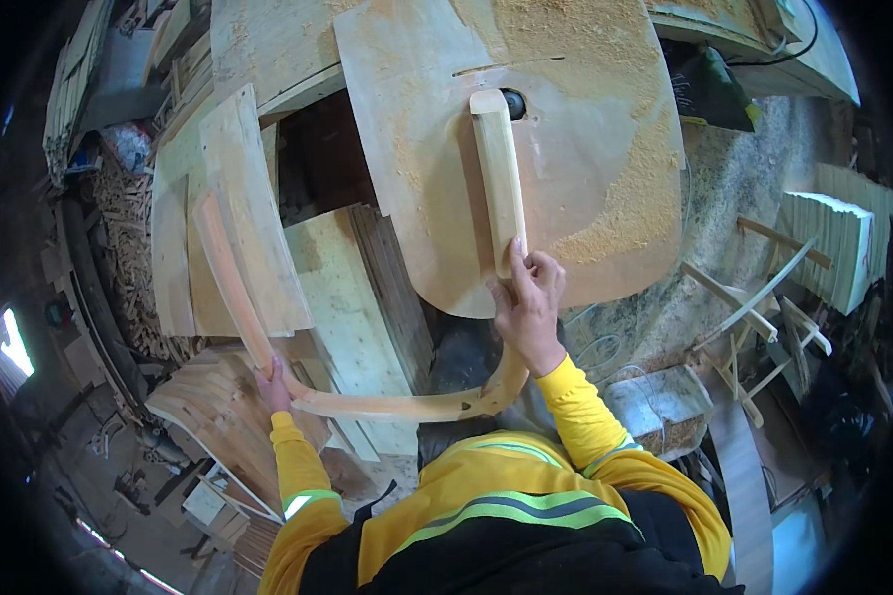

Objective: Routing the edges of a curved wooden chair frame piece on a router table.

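Note:
A long U-shaped bent wooden piece curves in front of me. One arm of it lies flat on the sawdust-covered plywood work table, its end next to a dark round cutter in the table. My right hand grips this arm at the table's near edge. My left hand holds the other arm, which rises to the left over a stack of boards. Both sleeves are yellow.
Plywood boards lean and lie at the left beside the table. A stack of curved wood parts sits below my left hand. Thin curved slats and a pile of pale sheets stand at the right. Sawdust covers the floor.

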